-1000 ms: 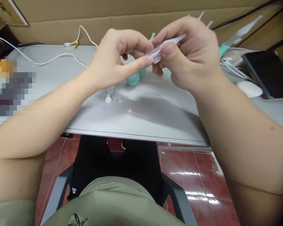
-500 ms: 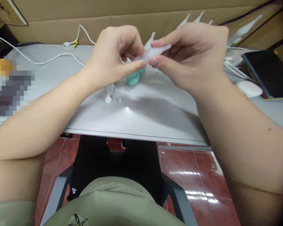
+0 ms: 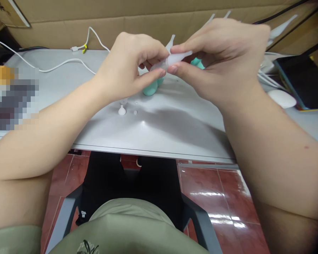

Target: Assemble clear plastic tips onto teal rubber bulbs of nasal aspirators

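My left hand (image 3: 137, 63) pinches the clear left end of a small translucent plastic piece. My right hand (image 3: 217, 60) grips the white pointed nozzle (image 3: 178, 57) at the other end between thumb and fingers. The two parts meet between my fingertips, above the table. Behind and below them stands a mint-green item (image 3: 150, 89), partly hidden by my left hand. A small white funnel-shaped piece (image 3: 122, 110) and a tiny white piece (image 3: 135, 112) lie on the table. Another white nozzle (image 3: 170, 43) points up behind my hands.
The grey table (image 3: 159, 137) has a white cable (image 3: 66, 62) at the left. At the right are a white rounded object (image 3: 282, 98) and a dark tablet-like device (image 3: 304, 83). More nozzles stick up behind my right hand. Cardboard (image 3: 95, 21) lines the back.
My left hand has shifted slightly right and its fingers have moved along the piece. My right hand has turned a little, its back moving up and right, uncovering a mint-green item behind it.
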Tool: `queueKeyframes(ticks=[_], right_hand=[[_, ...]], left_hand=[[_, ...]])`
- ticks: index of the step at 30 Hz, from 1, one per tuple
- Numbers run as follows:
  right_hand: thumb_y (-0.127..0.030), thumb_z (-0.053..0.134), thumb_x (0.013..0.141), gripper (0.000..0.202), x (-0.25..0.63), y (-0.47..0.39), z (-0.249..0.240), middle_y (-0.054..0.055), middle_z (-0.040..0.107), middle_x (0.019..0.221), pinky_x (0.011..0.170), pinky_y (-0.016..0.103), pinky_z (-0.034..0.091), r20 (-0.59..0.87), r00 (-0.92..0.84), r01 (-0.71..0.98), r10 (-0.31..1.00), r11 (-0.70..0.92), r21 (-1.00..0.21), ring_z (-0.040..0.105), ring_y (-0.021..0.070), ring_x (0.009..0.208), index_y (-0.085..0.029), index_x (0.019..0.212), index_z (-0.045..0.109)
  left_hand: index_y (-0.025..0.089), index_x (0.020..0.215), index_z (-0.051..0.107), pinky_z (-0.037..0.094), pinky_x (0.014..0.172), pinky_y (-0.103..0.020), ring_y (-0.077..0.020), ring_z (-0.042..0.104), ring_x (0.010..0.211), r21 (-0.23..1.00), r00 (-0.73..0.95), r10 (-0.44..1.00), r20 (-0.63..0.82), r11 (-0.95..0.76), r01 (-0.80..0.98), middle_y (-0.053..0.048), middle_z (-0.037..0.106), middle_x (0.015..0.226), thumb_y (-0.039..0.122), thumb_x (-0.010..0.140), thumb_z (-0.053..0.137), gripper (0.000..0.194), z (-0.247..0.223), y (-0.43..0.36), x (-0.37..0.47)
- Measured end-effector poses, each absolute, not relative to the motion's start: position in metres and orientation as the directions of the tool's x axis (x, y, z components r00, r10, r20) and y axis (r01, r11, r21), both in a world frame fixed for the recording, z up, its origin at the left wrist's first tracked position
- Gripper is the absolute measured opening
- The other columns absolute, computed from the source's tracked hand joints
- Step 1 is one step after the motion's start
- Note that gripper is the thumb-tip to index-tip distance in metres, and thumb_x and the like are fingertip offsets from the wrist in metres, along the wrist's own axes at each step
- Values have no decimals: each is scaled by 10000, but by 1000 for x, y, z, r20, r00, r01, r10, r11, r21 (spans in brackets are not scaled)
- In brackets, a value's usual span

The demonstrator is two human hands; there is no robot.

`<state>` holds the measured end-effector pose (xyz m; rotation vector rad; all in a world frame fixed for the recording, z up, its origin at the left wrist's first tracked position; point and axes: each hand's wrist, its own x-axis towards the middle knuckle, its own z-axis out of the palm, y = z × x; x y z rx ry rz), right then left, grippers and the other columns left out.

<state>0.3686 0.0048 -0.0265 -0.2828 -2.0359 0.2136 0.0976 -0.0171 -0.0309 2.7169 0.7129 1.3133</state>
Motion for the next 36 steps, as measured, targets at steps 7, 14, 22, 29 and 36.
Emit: queueKeyframes(ticks=[7,14,22,29,36], right_hand=[[-484,1049,934,314,358,16,-33,5,853,964,643,273,588,940,-324,-6,109,993,-118,775,146,804,-350,1207,970],[-524,1006,980,257,358,13,-34,1,872,972,675,315,582,940,-315,63,130,991,-116,796,171,831,-374,1186,974],[-504,982,1011,227,359,9,-33,20,878,995,708,377,575,933,-318,112,166,984,-137,797,198,854,-388,1206,972],[-584,1005,968,291,365,-1,-24,27,891,1011,779,389,649,921,-308,143,240,968,-204,799,211,890,-366,1158,976],[-426,1075,807,242,365,-22,-18,14,836,830,629,332,608,650,-608,10,456,823,-569,701,156,666,-259,925,946]], left_hand=[[174,1186,840,622,878,-476,-272,760,912,188,592,406,696,-899,395,-99,773,982,606,1028,623,509,-25,-18,98],[166,1179,854,673,896,-495,-286,790,923,202,547,471,692,-854,480,-98,806,1001,506,1002,714,408,-26,-21,103],[215,1101,825,598,861,-476,-269,723,860,244,604,477,638,-870,429,-74,800,945,492,882,847,354,-24,1,97],[305,1080,865,598,768,-552,-295,698,820,392,514,517,685,-856,337,-82,840,988,681,833,902,452,-29,12,92],[331,1245,853,632,712,-532,-310,751,909,458,543,522,658,-850,261,-123,871,1191,801,825,945,637,-36,30,82]])
